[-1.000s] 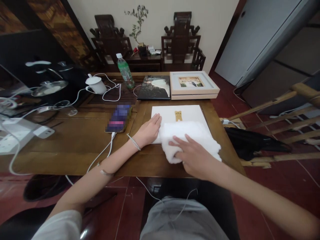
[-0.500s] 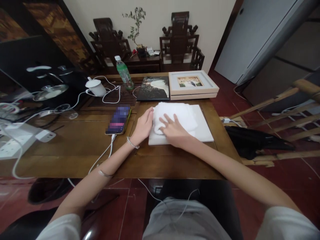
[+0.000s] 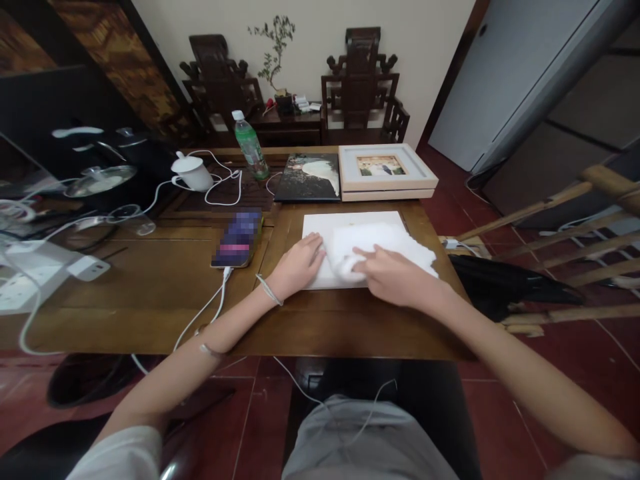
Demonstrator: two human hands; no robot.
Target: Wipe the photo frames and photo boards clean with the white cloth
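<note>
A flat white panel (image 3: pixel 320 224) lies on the wooden table in front of me, and a white cloth (image 3: pixel 387 239) is spread over much of it. My right hand (image 3: pixel 400 272) is closed on the near side of the cloth, its fingers partly sunk in the folds. The cloth reaches past the panel's right edge. My left hand (image 3: pixel 299 264) rests on the panel's left edge with fingers stretched out, holding nothing. Motion blurs the cloth, so its folds are hard to make out.
Behind the panel lie a dark picture (image 3: pixel 309 179) and a light framed picture (image 3: pixel 385 163). To the left are a phone (image 3: pixel 238 240) on a charging cable, a green-labelled bottle (image 3: pixel 251 148), a white lidded cup (image 3: pixel 193 173) and a power strip (image 3: pixel 35 277). A wooden chair (image 3: pixel 545 200) stands right.
My right hand has moved the cloth to the right and slightly toward me, baring the panel's left part. My left hand has come slightly nearer and lies flatter on the edge.
</note>
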